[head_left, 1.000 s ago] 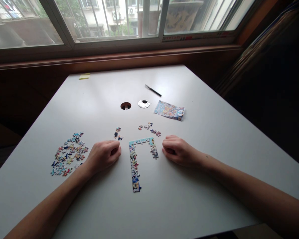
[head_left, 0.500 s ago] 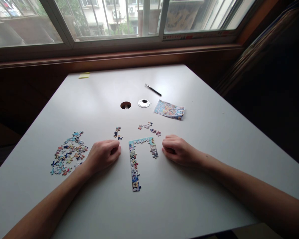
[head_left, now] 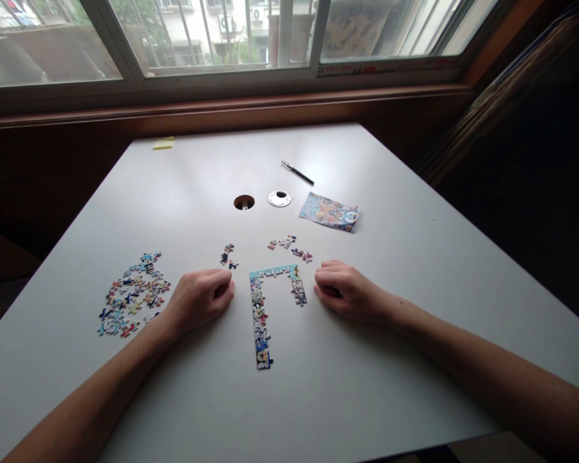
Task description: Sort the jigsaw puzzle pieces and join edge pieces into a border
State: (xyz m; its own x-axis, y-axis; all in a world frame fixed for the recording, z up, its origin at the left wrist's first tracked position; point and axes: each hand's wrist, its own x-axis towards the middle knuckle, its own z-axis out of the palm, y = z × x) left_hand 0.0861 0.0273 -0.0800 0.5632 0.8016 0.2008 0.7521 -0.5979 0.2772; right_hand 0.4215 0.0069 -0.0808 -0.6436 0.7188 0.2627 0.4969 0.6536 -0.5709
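Note:
A partly joined jigsaw frame (head_left: 261, 315) lies on the white table (head_left: 318, 386), its long left edge and short top edge linked. My left hand (head_left: 200, 297) rests curled on the table just left of it, fingers closed, nothing visible in it. My right hand (head_left: 343, 289) rests curled just right of the frame's short arm, also closed with nothing visible in it. A heap of loose pieces (head_left: 132, 294) lies left of my left hand. A small cluster of pieces (head_left: 228, 256) and a scattered row of pieces (head_left: 290, 247) sit beyond the frame.
A printed picture card (head_left: 329, 211) lies past the loose pieces. A black pen (head_left: 298, 173), a round cable hole (head_left: 244, 202) and its metal cap (head_left: 279, 199) are at mid table. A yellow sticky pad (head_left: 163, 143) sits at the far left corner. A window runs behind.
Both hands stay where they were. Only the view has shifted a little, so everything sits slightly higher in the picture.

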